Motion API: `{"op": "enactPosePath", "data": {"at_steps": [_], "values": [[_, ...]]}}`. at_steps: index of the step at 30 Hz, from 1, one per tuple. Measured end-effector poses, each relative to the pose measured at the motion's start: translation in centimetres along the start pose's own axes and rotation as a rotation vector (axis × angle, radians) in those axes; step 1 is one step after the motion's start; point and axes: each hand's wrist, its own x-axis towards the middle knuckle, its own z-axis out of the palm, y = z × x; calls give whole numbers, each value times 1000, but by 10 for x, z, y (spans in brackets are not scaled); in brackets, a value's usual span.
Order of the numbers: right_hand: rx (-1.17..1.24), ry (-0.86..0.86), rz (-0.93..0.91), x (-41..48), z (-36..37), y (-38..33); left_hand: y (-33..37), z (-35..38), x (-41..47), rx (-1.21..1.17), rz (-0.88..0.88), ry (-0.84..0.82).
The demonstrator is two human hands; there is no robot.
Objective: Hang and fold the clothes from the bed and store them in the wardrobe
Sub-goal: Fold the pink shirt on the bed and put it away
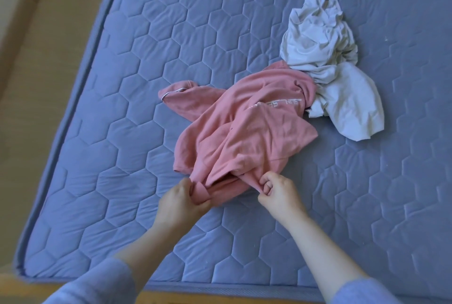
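- Pink sweatshirt (244,129) crumpled on mattress (122,83); my left hand (182,199) and right hand (278,192) each pinch its hem.
- Should pull hem taut, spread flat, clear of white garment (327,63).

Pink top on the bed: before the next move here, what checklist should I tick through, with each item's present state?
1. Left hand grips the pink top at its near edge: ok.
2. Right hand grips the same edge: ok.
3. Top lies flat for folding: not ok, crumpled.
4. Top apart from the white garment: not ok, its far end touches it.
5. Bare mattress around to spread it on: ok.
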Motion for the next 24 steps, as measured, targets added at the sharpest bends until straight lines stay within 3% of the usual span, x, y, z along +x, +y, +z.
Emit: {"op": "enactPosePath", "data": {"at_steps": [3,9,14,18,24], "values": [[31,-58,25,-11,2,-3,-15,-7,-5,93,-46,6],[61,-41,5,-32,1,-5,-39,-20,-16,249,26,-36],[194,77,-2,-38,-28,-32,-13,-23,-27,23,241,10],[305,50,-98,-45,-55,-76,35,-34,-27,-143,461,57],[344,129,-182,-60,-107,-126,89,-66,-28,-168,551,-12]]}}
